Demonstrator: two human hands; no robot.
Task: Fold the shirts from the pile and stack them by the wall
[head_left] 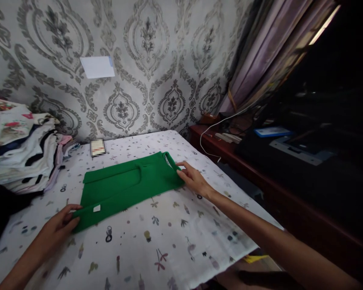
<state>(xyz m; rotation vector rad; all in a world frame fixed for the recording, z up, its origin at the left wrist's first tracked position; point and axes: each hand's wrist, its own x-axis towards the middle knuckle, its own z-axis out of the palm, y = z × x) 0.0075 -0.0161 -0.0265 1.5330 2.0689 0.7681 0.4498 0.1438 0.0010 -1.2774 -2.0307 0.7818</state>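
A green garment (pixel 117 183), folded into a long shape, lies on the white patterned cloth (pixel 133 249). Its long sides are turned inward, and a small white tag shows near its lower left end. My left hand (pixel 60 223) pinches the lower left corner between thumb and fingers. At the other end, my right hand (pixel 193 177) grips the right edge, beside the collar, with thumb and index finger.
Folded clothes (pixel 24 149) are piled high at the left. A small blurred box (pixel 97 148) sits near the wall. To the right stands a dark red table (pixel 260 181) with a white cable, a blue item (pixel 272 131) and black objects. Purple curtains hang behind.
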